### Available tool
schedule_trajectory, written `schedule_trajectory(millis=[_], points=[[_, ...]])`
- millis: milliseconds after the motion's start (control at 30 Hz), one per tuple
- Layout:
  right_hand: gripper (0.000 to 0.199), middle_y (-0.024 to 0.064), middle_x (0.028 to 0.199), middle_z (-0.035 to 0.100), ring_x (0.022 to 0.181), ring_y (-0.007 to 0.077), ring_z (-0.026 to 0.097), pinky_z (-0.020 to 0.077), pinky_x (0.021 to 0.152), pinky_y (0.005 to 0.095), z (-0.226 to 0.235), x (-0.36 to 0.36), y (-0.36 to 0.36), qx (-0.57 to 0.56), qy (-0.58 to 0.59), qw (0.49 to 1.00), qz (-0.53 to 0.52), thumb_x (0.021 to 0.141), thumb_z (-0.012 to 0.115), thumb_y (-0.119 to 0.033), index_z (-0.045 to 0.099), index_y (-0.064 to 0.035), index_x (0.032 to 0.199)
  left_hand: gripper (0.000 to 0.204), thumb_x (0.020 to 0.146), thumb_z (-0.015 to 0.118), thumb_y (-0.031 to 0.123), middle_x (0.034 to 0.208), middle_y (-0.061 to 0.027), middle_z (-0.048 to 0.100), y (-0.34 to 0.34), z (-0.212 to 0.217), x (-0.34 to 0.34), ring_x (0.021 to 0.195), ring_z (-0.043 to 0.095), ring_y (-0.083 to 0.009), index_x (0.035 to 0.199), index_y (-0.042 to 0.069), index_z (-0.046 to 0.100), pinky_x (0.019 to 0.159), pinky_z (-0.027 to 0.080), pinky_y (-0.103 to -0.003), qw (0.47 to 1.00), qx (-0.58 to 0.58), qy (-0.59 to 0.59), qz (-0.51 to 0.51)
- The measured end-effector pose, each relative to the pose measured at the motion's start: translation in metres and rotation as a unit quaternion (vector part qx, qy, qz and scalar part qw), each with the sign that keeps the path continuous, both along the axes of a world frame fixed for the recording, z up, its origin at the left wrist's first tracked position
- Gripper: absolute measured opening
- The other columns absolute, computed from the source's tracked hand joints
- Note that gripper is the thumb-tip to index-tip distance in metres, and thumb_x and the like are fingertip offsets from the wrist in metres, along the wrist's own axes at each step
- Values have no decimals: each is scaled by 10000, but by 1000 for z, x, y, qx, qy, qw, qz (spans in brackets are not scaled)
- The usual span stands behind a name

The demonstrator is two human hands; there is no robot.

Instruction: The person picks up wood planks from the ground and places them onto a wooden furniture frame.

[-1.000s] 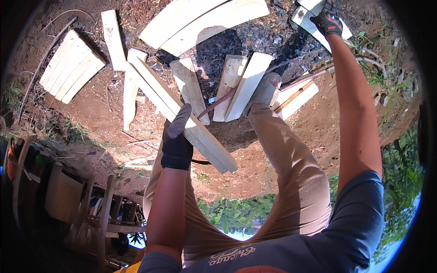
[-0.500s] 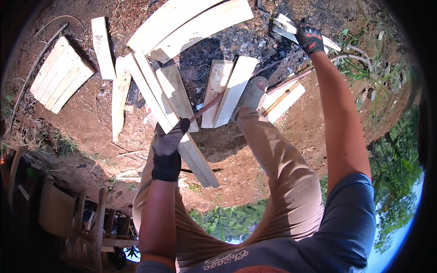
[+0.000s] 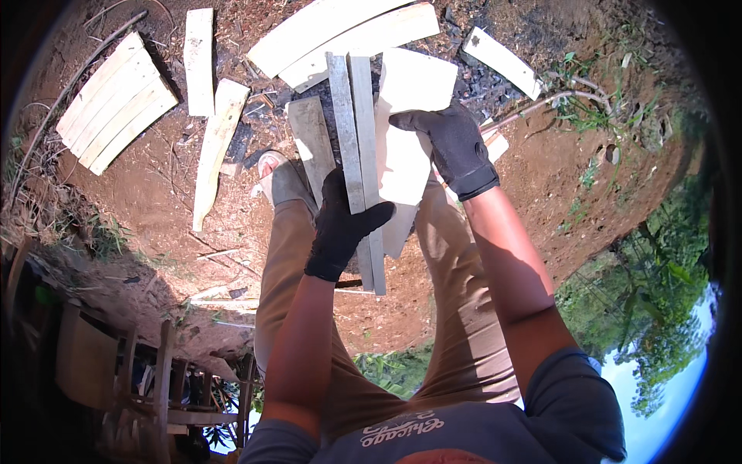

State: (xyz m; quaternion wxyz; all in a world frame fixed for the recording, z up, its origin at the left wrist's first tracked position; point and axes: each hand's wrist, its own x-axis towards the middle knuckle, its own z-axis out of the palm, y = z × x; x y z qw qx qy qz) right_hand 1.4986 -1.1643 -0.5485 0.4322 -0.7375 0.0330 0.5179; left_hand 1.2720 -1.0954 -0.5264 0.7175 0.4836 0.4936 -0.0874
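My left hand [image 3: 345, 226], in a black glove, wraps round two narrow wooden boards [image 3: 360, 147] standing on edge side by side. They point away from me, between my legs. My right hand [image 3: 456, 148], also gloved, grips the right edge of a wide pale board [image 3: 406, 116], its thumb lying across the top face. This board is right beside the narrow ones; whether they touch, I cannot tell. A shorter weathered board [image 3: 312, 135] shows just left of the narrow pair. Glare washes out the pale board's surface.
A row of pale boards [image 3: 116, 104] lies at the far left, with two single planks [image 3: 199, 66] nearer the middle. Two long curved-looking boards [image 3: 348, 35] lie at the far side. Another plank [image 3: 504, 62] rests on dark ash at far right, near a branch [image 3: 553, 99].
My right hand has left the plank at the far right and come inward to the wide pale board. The narrow boards in my left hand have swung more upright in view. My feet have shifted.
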Motion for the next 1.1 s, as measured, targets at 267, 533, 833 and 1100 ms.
schedule_trajectory(millis=[267, 533, 833, 1100], points=[[529, 63, 1155, 716, 1047, 178, 694, 576, 910, 374, 38, -65, 64, 150, 315, 900, -260, 955, 800, -336, 620, -20, 1338, 1061, 660, 999, 297, 1367, -172, 501, 33, -8, -66, 1247, 577, -317, 1457, 1, 365, 1025, 512, -477, 986, 107, 10, -126], [464, 92, 1162, 739, 1037, 187, 715, 590, 881, 350, 15, -99, 86, 148, 383, 885, -218, 985, 767, -384, 672, -62, 1307, 1017, 688, 976, 176, 1326, -124, 564, 49, 16, -77, 1206, 604, -255, 1481, 41, 356, 1012, 539, -424, 993, 31, 69, -88], [435, 86, 1193, 736, 988, 152, 709, 581, 799, 307, -25, -59, 38, 152, 369, 891, -217, 1054, 663, -403, 637, -100, 1365, 722, 825, 872, 149, 1268, -114, 665, 44, 8, -58, 1134, 657, -230, 1436, -6, 522, 981, 551, -386, 966, -204, 58, 151], [211, 48, 1025, 752, 887, 185, 712, 594, 759, 344, -207, 61, -93, -20, 183, 936, -300, 1038, 675, -313, 735, -125, 1116, 579, 908, 777, 192, 1212, -129, 688, 42, 17, -32, 1104, 683, -271, 1404, -20, 564, 971, 555, -409, 959, -201, 88, 181]])
